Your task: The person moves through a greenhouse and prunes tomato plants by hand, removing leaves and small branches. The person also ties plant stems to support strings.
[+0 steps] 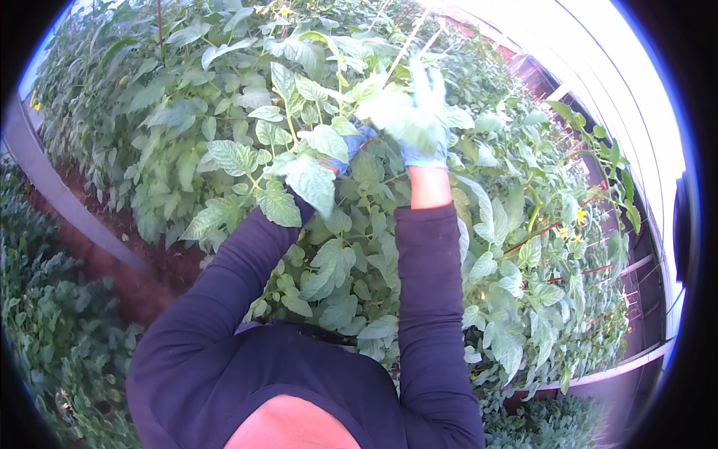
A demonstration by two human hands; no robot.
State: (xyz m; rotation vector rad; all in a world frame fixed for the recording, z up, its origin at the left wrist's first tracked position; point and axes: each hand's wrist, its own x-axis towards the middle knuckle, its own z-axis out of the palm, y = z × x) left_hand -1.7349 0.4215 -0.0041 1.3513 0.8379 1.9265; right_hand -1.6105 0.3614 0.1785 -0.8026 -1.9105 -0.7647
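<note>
My left hand, in a blue glove, reaches in among the leaves of a tomato plant. Leaves cover most of its fingers, so its grip cannot be made out. Just to the right, my right hand is raised in a pale blue glove. It is blurred and brightly lit, and its fingers stretch upward and apart. A blurred, pale tomato leaf overlaps its palm. A leafy shoot leans over my left wrist.
Dense tomato foliage fills the space before me. Thin stakes rise beyond my right hand. Red strings or rods cross the plants at right, near yellow flowers. A pale curved rail runs over reddish soil at left.
</note>
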